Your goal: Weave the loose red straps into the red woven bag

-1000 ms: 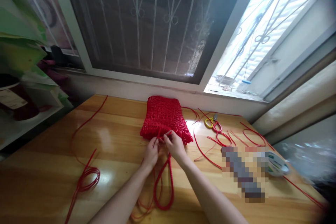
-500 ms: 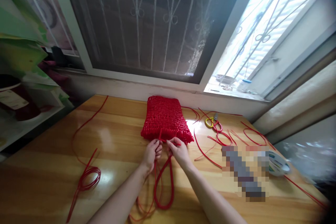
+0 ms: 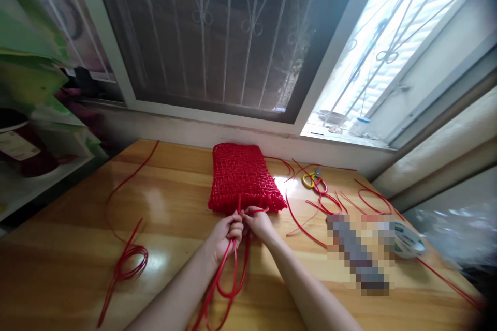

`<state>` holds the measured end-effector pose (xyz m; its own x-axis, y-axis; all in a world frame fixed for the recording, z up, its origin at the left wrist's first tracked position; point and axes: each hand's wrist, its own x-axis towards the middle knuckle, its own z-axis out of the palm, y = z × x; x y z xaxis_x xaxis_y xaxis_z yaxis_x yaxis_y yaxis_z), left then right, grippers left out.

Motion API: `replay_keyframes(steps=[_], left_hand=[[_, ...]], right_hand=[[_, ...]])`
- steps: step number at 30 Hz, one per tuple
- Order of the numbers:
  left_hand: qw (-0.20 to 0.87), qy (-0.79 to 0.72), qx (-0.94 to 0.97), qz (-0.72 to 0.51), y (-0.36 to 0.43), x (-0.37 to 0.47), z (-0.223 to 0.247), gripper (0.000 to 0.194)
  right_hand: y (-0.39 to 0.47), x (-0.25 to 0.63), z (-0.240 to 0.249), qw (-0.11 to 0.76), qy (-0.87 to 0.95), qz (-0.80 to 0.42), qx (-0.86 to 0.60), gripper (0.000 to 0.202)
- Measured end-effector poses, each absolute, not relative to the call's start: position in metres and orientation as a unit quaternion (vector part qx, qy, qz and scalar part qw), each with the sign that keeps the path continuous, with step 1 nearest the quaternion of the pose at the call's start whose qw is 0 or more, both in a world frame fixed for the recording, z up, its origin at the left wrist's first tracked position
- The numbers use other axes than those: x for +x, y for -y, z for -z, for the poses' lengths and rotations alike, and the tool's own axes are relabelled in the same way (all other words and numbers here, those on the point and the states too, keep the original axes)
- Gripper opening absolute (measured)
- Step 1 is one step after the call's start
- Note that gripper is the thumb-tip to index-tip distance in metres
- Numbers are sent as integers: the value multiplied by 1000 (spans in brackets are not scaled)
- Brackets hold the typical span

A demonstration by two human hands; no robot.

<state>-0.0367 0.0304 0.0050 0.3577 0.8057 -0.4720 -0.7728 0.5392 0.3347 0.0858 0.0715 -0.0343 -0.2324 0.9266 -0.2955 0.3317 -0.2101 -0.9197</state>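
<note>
A red woven bag (image 3: 243, 176) lies on the wooden table, its near edge just beyond both hands. My left hand (image 3: 230, 235) is closed round red cords (image 3: 221, 274), which hang in loops below it toward the table's near side. Beside it, touching or almost touching, my right hand (image 3: 257, 222) pinches a thin red cord whose end sticks out over the fingers. A short twisted cord runs from the bag's near edge down to my left hand. The fingertips partly hide where the cords meet.
Scissors with yellow and red handles (image 3: 314, 181) lie right of the bag among loose red cords. Farther right are a blurred-out object (image 3: 359, 253) and a round spool (image 3: 407, 240). A coiled red cord (image 3: 132, 264) lies at left. A window stands behind the table (image 3: 171, 165).
My hands have come together. The left fist now holds several cord strands, and the hanging loop has shifted and narrowed. The bag has turned or shifted slightly to the left.
</note>
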Motion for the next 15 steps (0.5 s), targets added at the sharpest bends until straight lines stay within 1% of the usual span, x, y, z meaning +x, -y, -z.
replay_keyframes(steps=[3,6,8,10,11,12,13,15], left_hand=[[816,-292,8,-499,-28,-35,-7,19],[791,-316,8,-524,-28,-27,-4,18],[757,-338,16,-559,-28,-22,1,18],[694,-383,58,-607,-28,-17,8,19],[647,-425,106,-624,-28,-16,12,23],[603,-462,151,-632,-28,-15,15,27],[562,-494,194,-634,-27,-15,18,30],[514,-528,243,-630,-27,-16,22,31]], right_hand=[[-74,84,32,255,564,-550,-561,22],[-72,86,25,231,562,-565,-558,36],[-67,92,16,166,576,-602,-527,49],[-60,102,4,52,605,-650,-458,58],[-57,108,-3,-1,622,-664,-414,59],[-53,113,-12,-34,640,-670,-374,55],[-50,117,-21,-42,657,-670,-343,51],[-44,121,-41,-4,680,-670,-296,43]])
